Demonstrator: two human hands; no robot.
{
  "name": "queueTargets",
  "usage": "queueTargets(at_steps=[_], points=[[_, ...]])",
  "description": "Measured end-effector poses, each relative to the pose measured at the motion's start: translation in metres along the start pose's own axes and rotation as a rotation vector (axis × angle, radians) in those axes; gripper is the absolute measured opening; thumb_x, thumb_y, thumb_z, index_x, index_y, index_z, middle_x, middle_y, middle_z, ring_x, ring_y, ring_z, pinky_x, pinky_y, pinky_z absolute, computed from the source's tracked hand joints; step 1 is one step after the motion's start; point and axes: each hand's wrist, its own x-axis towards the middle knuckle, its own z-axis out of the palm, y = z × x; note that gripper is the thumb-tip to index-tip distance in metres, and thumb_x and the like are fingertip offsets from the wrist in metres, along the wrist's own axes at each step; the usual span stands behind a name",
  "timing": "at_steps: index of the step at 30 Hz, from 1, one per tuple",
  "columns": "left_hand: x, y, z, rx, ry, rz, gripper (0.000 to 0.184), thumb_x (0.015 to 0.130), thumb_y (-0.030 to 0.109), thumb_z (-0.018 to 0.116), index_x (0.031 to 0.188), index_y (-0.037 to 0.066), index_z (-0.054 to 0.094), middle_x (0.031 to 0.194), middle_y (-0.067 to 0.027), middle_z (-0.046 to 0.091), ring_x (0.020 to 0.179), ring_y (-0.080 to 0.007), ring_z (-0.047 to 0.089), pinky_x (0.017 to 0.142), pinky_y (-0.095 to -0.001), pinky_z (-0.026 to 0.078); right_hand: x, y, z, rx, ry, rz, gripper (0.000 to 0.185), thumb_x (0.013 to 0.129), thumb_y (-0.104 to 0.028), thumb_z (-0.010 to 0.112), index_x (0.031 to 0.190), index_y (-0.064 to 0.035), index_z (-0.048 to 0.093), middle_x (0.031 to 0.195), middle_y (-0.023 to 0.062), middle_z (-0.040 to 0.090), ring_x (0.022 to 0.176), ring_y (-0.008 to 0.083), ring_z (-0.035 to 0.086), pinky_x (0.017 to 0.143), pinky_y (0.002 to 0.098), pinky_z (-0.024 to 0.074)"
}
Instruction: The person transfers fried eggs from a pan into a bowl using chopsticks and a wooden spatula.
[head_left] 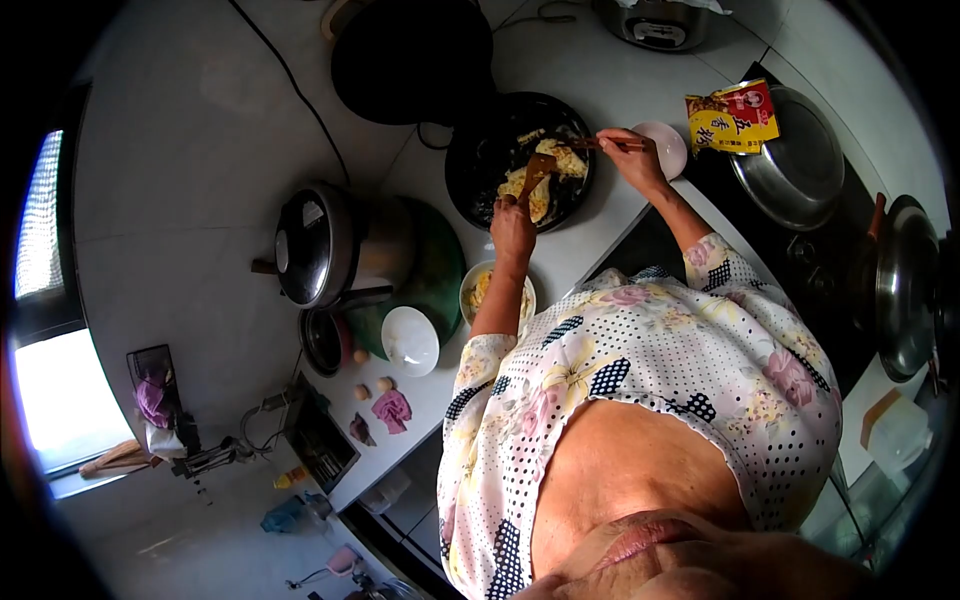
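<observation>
My left hand (513, 232) is closed around a wooden spatula (540, 168), whose blade lies over the food in a round black pan (457, 170). My right hand (636, 163) grips a pair of chopsticks (600, 143) that reach in from the pan's right side. Yellow-white pieces of food (566, 161), browned in places, lie in the pan between the two tools. The pan's black lid (410, 60) stands raised behind it. Beside my left forearm is a bowl (466, 296) with yellowish food, partly hidden by the arm.
A pink bowl (662, 150) is right of the pan. Left stand a steel cooker (385, 250) and a white bowl (410, 341) on a green board (437, 255). Right, a seasoning packet (732, 118) rests on a steel lid (800, 180); a wok (905, 290) is farther right.
</observation>
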Motion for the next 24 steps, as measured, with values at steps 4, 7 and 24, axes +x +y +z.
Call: queueTargets(at_steps=[4,7,24], points=[[0.0,-0.002,0.0,-0.038,0.005,-0.022,0.031,0.08,0.002,0.051,0.108,0.008,0.065,0.09,-0.0129,0.059,0.089,-0.0315,0.056,0.072,-0.0416,0.051,0.003,0.007,-0.003,0.016,0.012,0.029,0.016,0.089,-0.01,0.063,0.1,-0.0003,0.067,0.086,0.0035,0.069,0.076,0.0082,0.061,0.068,0.0225,0.0493],[-0.001,-0.007,-0.011,-0.044,0.014,-0.067,0.032,0.079,0.002,0.051,0.106,0.009,0.066,0.09,-0.0118,0.059,0.089,-0.0314,0.056,0.073,-0.0419,0.05,0.006,0.003,-0.012,0.104,0.011,0.041,0.016,0.089,-0.011,0.062,0.102,-0.0009,0.067,0.087,0.0036,0.069,0.077,0.0085,0.062,0.068,0.0228,0.0495],[0.025,-0.021,0.001,-0.167,-0.057,0.022,0.033,0.077,0.001,0.051,0.104,0.012,0.068,0.097,-0.0129,0.062,0.091,-0.0339,0.058,0.076,-0.0433,0.05,-0.005,-0.012,-0.018,0.012,-0.103,-0.039,0.015,0.087,-0.005,0.063,0.101,0.0008,0.066,0.089,0.0033,0.068,0.08,0.0077,0.063,0.072,0.0212,0.049]])
